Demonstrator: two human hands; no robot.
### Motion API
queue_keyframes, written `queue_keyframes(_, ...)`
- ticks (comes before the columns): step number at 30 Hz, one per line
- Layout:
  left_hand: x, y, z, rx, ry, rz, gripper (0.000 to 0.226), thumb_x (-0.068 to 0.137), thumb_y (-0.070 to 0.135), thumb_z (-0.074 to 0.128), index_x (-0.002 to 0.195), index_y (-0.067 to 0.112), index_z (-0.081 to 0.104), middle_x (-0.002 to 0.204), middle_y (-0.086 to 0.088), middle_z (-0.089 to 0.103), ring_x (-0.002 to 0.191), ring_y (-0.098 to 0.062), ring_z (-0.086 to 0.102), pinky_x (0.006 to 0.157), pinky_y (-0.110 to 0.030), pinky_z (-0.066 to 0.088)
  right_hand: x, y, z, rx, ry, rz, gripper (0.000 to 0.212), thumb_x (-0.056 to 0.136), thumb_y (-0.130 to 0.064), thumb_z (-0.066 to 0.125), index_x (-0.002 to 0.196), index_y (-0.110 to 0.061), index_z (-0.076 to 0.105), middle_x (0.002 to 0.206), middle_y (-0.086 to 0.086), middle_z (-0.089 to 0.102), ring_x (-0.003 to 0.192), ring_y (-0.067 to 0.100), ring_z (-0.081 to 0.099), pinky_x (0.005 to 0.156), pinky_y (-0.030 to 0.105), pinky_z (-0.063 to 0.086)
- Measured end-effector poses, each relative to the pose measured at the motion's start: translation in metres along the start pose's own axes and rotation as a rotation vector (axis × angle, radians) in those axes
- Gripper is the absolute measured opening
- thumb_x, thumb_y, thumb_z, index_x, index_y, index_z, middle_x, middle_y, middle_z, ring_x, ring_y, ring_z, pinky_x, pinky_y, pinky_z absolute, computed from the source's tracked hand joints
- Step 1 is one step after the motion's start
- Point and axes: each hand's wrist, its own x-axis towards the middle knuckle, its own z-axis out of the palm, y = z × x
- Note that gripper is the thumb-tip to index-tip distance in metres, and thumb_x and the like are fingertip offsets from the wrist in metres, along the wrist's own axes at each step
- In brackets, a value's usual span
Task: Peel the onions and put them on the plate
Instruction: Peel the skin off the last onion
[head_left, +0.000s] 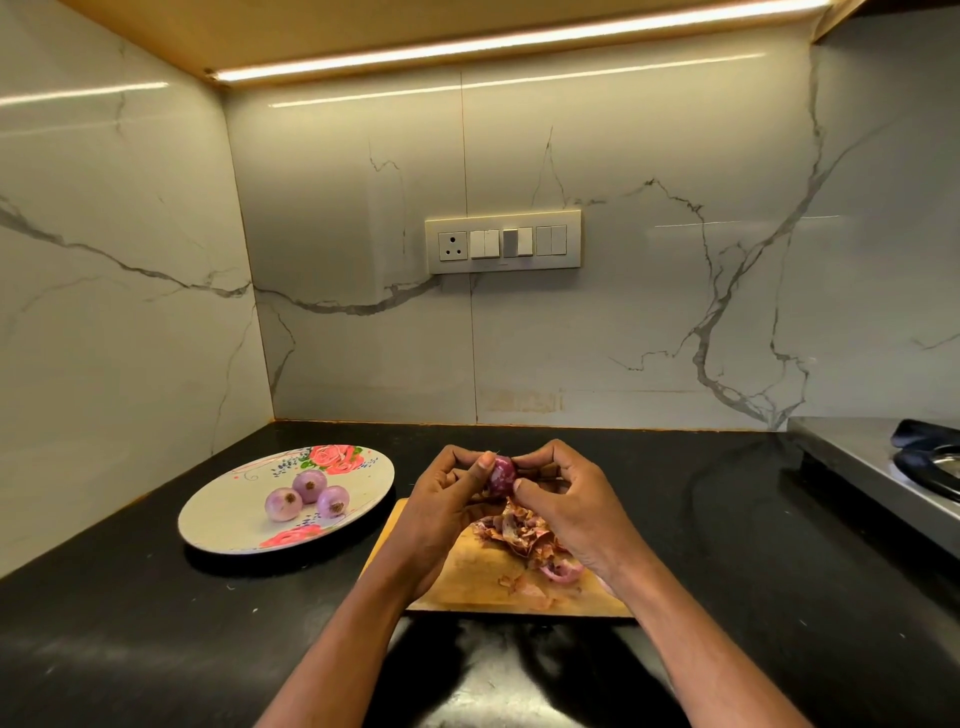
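Observation:
A small purple onion (500, 475) is held above the wooden cutting board (478, 577). My left hand (447, 499) grips it from the left, thumb on top. From the right, my right hand (563, 499) pinches the same onion with thumb and fingertips. A heap of dry onion skins (524, 535) lies on the board under my hands. Three peeled onions (309, 499) sit together on the floral plate (228, 525) to the left of the board.
The black countertop (727, 545) runs to marble walls at the back and left. A steel stove (883, 467) with a dark burner stands at the right edge. A switch panel (503, 241) is on the back wall.

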Motion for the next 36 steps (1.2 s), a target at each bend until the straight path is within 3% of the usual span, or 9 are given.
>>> queue_keyframes(3,-0.0004,0.0008,-0.0003,-0.035,-0.005,0.001,0.034,0.085,0.031,0.062,0.109,0.007,0.06,0.098,-0.008,0.075,0.094,-0.022,0.072,0.086,-0.037,0.055,0.0004,0.0003,-0.0002,0.039,0.001,-0.003,0.009,0.089,-0.023,0.074,0.096,-0.027,0.071,0.095,-0.004,0.074,0.096,0.012,0.07,0.091,0.041,0.058)
queue_keyframes(7,-0.0007,-0.0002,0.0006,0.032,-0.004,0.019,0.039,0.086,0.031,0.061,0.114,0.003,0.058,0.102,-0.011,0.075,0.098,-0.023,0.073,0.085,-0.036,0.057,-0.0012,-0.0011,0.0014,0.039,0.003,0.013,0.02,0.084,-0.038,0.078,0.097,-0.025,0.069,0.093,-0.005,0.074,0.092,0.008,0.07,0.088,0.036,0.058)
queue_keyframes(14,0.0005,-0.0002,-0.0012,-0.024,0.001,-0.005,0.034,0.085,0.032,0.061,0.108,0.008,0.061,0.099,-0.007,0.074,0.092,-0.021,0.072,0.082,-0.035,0.056,-0.0002,0.0001,0.0001,0.028,0.014,-0.01,0.011,0.087,-0.02,0.074,0.096,-0.025,0.07,0.093,-0.005,0.074,0.093,0.011,0.071,0.089,0.04,0.059)
queue_keyframes(18,0.0008,-0.0013,-0.0014,0.001,0.001,0.0,0.036,0.085,0.032,0.061,0.11,0.006,0.06,0.103,-0.013,0.074,0.097,-0.026,0.071,0.09,-0.041,0.056,-0.001,-0.0007,0.0014,0.057,-0.015,0.017,0.018,0.086,-0.033,0.077,0.099,-0.024,0.069,0.097,-0.002,0.073,0.095,0.013,0.07,0.089,0.036,0.059)
queue_keyframes(21,0.0015,-0.0023,-0.0016,0.0,0.004,-0.009,0.036,0.084,0.033,0.062,0.109,0.006,0.06,0.104,-0.013,0.074,0.097,-0.026,0.071,0.09,-0.042,0.056,-0.0012,-0.0007,0.001,0.013,-0.007,0.008,0.017,0.086,-0.032,0.076,0.099,-0.025,0.068,0.096,-0.003,0.073,0.094,0.011,0.07,0.086,0.031,0.059)
queue_keyframes(25,0.0018,-0.0017,-0.0027,-0.042,0.002,-0.017,0.032,0.085,0.032,0.062,0.106,0.009,0.062,0.099,-0.008,0.075,0.093,-0.022,0.071,0.084,-0.038,0.055,0.0005,0.0013,0.0006,0.068,-0.009,0.011,0.01,0.088,-0.026,0.074,0.098,-0.026,0.07,0.096,-0.001,0.073,0.097,0.015,0.07,0.09,0.039,0.059)
queue_keyframes(29,0.001,-0.0017,-0.0019,-0.012,-0.01,-0.006,0.035,0.084,0.033,0.062,0.108,0.008,0.061,0.101,-0.009,0.074,0.095,-0.024,0.071,0.091,-0.043,0.055,0.0006,0.002,0.0011,0.085,-0.018,0.026,0.012,0.087,-0.03,0.075,0.096,-0.024,0.07,0.096,0.001,0.073,0.097,0.017,0.071,0.09,0.042,0.059)
queue_keyframes(32,0.0005,-0.0007,-0.0016,-0.04,-0.012,-0.011,0.032,0.084,0.032,0.061,0.106,0.009,0.063,0.098,-0.005,0.075,0.091,-0.019,0.072,0.082,-0.034,0.056,0.0031,0.0045,0.0001,0.073,0.01,0.0,0.008,0.088,-0.02,0.074,0.092,-0.026,0.071,0.094,-0.002,0.073,0.097,0.017,0.071,0.089,0.042,0.059)
queue_keyframes(36,0.0,0.0,-0.0019,-0.053,-0.016,-0.007,0.031,0.086,0.03,0.06,0.107,0.008,0.062,0.098,-0.007,0.075,0.09,-0.019,0.072,0.08,-0.034,0.055,0.003,0.0035,0.0003,0.122,-0.026,0.018,0.009,0.085,-0.033,0.077,0.091,-0.03,0.072,0.096,0.0,0.074,0.099,0.019,0.071,0.092,0.044,0.058)
